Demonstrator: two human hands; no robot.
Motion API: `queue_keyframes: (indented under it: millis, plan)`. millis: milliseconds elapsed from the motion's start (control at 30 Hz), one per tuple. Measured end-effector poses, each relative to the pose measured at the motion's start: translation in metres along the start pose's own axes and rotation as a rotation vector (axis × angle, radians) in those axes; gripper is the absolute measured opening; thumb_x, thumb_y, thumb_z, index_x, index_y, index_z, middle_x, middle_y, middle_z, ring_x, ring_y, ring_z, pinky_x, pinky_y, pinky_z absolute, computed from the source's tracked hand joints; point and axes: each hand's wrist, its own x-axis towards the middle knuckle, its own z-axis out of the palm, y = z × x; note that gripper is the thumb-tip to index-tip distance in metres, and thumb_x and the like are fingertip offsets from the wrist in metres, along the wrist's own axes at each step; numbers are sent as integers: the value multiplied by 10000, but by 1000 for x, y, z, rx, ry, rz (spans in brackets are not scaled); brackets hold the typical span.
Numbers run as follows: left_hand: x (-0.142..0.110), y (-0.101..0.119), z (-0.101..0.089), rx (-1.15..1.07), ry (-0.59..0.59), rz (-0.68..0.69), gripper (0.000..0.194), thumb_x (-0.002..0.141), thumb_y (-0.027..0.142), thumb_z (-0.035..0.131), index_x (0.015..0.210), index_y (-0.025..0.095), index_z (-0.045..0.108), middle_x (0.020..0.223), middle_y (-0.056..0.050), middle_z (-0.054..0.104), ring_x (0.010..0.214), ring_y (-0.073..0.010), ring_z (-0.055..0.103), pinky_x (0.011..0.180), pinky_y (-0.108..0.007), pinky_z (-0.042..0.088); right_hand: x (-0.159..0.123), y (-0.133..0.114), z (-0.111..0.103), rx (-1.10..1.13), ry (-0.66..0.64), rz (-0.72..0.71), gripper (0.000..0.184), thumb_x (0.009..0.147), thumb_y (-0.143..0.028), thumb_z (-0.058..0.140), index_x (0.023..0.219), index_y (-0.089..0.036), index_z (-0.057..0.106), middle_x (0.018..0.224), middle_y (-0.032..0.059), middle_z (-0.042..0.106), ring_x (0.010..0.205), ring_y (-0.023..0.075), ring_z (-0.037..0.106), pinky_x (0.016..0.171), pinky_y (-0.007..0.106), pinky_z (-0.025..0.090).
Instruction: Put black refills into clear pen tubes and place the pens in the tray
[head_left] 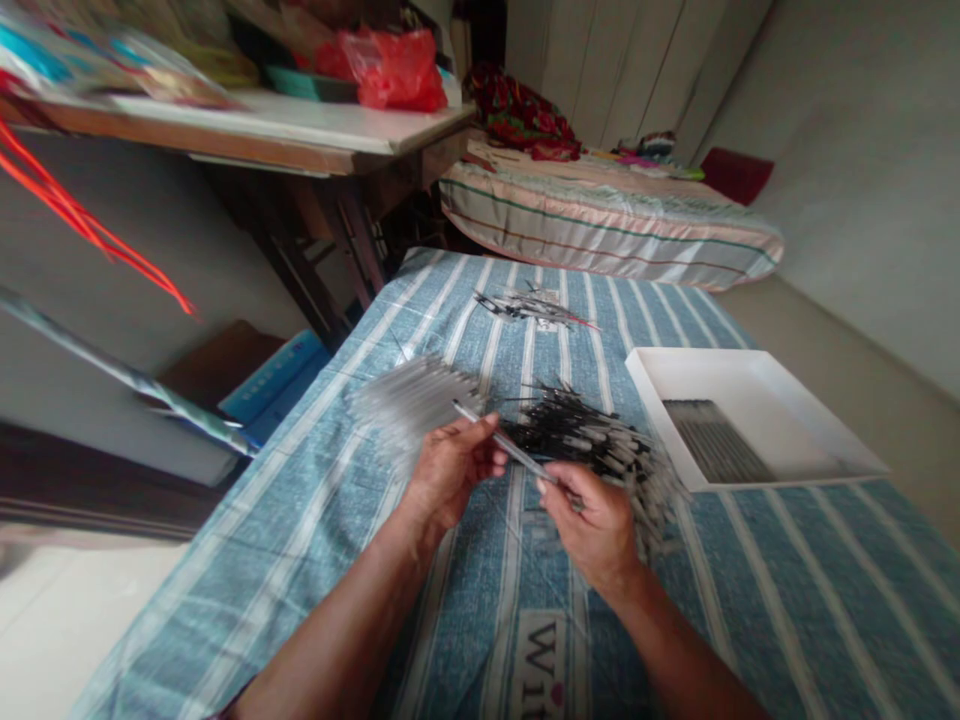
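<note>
My left hand [450, 470] and my right hand [592, 525] both pinch one thin clear pen barrel [501, 440], holding it slanted between them above a blue striped cloth [337, 540]. A pile of clear pen barrels [412, 395] lies just beyond my left hand. Beyond my right hand is a heap of black pen refills [592, 435]. A white tray [787, 395] at the right holds a row of assembled pens [709, 440]. Farther back on the cloth is a small scatter of pen parts [532, 303].
A wooden table [300, 125] with a red bag [397, 68] and clutter stands at the back left. A striped mattress [600, 215] lies behind the cloth. Blue boxes [277, 385] lie under the table. Bare floor runs along the wall at the right.
</note>
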Motion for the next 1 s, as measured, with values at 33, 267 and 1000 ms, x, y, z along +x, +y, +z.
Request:
queue_keyframes:
  millis: [33,267,1000]
  plan:
    - [0,0,0,16,-2,1,174,728,217,657,622,90,602,521,-39,631,398,-89,548,373,-175,468,0,0,-1,-45,7,-38,95,812,-201,551,846,-171,635,657,18,667,535,116,609,547,204,484]
    - [-3,-2,4,22,42,31,135,698,177,674,620,95,600,514,-28,634,396,-106,573,377,-199,499,4,-8,-2,-169,25,-101,130,835,-194,508,805,-190,635,633,31,663,568,139,621,576,223,475]
    - [-6,10,-2,844,-114,351,211,710,357,656,667,150,665,543,-6,588,501,-119,507,482,-217,357,46,-2,-53,-470,-66,-26,158,813,-250,510,767,-201,652,752,36,668,676,152,606,657,239,432]
